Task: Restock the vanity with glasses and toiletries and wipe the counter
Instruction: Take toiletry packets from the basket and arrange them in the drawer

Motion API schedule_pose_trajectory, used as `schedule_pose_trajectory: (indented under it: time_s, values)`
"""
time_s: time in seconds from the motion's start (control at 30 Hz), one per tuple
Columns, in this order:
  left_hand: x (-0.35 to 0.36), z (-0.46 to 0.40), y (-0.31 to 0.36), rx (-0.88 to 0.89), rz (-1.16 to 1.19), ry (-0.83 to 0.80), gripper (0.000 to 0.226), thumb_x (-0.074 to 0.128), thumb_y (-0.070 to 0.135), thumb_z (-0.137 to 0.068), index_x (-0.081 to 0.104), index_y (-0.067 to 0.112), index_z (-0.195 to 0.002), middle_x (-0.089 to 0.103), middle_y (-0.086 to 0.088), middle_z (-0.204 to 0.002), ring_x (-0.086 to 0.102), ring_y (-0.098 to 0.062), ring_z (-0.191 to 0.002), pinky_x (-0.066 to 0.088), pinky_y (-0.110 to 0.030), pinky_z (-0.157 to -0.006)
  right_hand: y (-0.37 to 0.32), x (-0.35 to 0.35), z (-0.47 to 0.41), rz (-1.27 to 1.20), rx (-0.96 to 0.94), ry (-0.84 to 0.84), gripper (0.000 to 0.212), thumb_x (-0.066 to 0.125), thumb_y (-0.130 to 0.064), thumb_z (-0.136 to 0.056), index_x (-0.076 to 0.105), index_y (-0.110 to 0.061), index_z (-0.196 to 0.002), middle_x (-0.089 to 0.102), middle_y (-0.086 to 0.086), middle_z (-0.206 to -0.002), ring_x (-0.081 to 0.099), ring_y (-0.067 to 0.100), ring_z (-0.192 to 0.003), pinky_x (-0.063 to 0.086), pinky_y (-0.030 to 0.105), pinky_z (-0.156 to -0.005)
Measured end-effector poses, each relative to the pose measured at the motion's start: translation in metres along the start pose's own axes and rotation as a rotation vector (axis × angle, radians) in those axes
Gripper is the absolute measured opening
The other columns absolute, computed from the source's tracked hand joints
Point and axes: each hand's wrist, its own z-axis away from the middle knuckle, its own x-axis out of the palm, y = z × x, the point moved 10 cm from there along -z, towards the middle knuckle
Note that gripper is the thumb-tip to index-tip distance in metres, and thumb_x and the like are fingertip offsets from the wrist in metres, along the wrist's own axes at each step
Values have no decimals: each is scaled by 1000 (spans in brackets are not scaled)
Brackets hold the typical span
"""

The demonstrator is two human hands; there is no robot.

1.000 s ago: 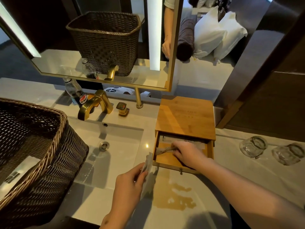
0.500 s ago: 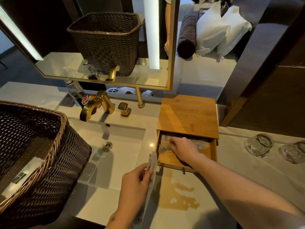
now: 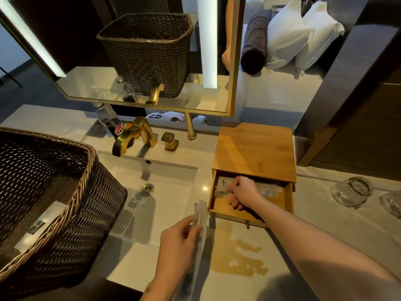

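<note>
Toiletry packets [image 3: 224, 190] partly hidden under right hand [image 3: 244, 193].

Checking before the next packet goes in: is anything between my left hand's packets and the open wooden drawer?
Only the right hand, inside the open wooden drawer; the left hand holds white packets beside it.

hands: two, left hand [image 3: 178, 242] and right hand [image 3: 244, 193] | glasses: two, one glass [image 3: 351, 192] and another glass [image 3: 392, 203] | basket [image 3: 65, 213]: one | bottle [image 3: 109, 121]: one | wooden box [image 3: 253, 151]: one, with one open drawer [image 3: 249, 208] | tap [image 3: 134, 135]: one | mirror [image 3: 232, 61]: one | sink [image 3: 156, 192]: one
</note>
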Motion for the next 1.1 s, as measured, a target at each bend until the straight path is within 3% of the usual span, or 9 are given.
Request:
schedule_pose_trajectory:
  time_s: [0.13,0.27,0.33,0.43,0.5,0.57,0.77,0.97,1.1]
  values:
    - [3,-3,-4,-24,14,3,21,69,24,-93,71,40,-107,73,22,-78,68,2,-76,49,-11,-66,2,-3,-1,16,58,67,12,62,-30,-100,59,-19,-104,73,7,-82,68,16,-60,59,30,-57]
    - [6,-13,1,-74,137,19,11,69,26,-91,73,34,-98,74,13,-79,68,-3,-76,56,-24,-70,-11,-10,22,93,-72,184,24,65,-39,-96,47,-32,-109,70,2,-89,72,15,-71,63,35,-62]
    - [12,-21,11,-110,289,2,9,69,21,-91,74,28,-91,74,3,-75,70,-11,-74,56,-29,-68,-12,-1,42,-60,-115,89,32,66,-53,-91,60,-27,-109,73,-2,-88,72,10,-74,62,33,-68]
    - [28,-35,32,-187,595,-53,11,66,13,-92,76,18,-93,75,-13,-85,74,-28,-83,61,-43,-74,-13,20,81,-354,-124,-274,50,66,-73,-79,78,-31,-104,79,-6,-94,74,3,-86,56,28,-78]
    - [39,-44,47,-223,733,-84,11,65,10,-93,74,11,-100,76,-17,-90,75,-32,-83,62,-43,-72,-11,15,101,-383,-147,-373,44,69,-67,-80,78,-32,-105,79,-1,-105,75,13,-98,58,36,-87]
    - [50,-50,60,-247,792,-111,12,65,9,-93,73,8,-102,76,-18,-91,75,-33,-84,62,-43,-71,-12,-4,107,-307,-195,-330,31,69,-58,-86,78,-35,-105,78,-1,-106,75,16,-100,59,42,-88]
    - [77,-63,81,-240,722,-133,9,69,14,-91,72,8,-97,75,-16,-94,73,-36,-91,60,-54,-81,-15,-44,108,-310,-209,-225,12,73,-36,-90,78,-34,-101,79,-7,-103,75,10,-97,60,32,-79]
    - [93,-70,88,-242,725,-130,9,70,15,-90,72,12,-98,77,-9,-91,75,-28,-86,62,-49,-78,-17,-55,102,-270,-230,-173,14,72,-34,-91,73,-29,-105,78,-13,-99,75,4,-93,58,21,-68]
    - [100,-89,96,-138,557,-242,19,59,37,-98,70,29,-111,76,4,-102,74,-12,-91,62,-37,-76,-15,-75,89,-178,-226,-111,14,71,-36,-92,73,-37,-106,77,-19,-102,73,-2,-94,57,22,-72]
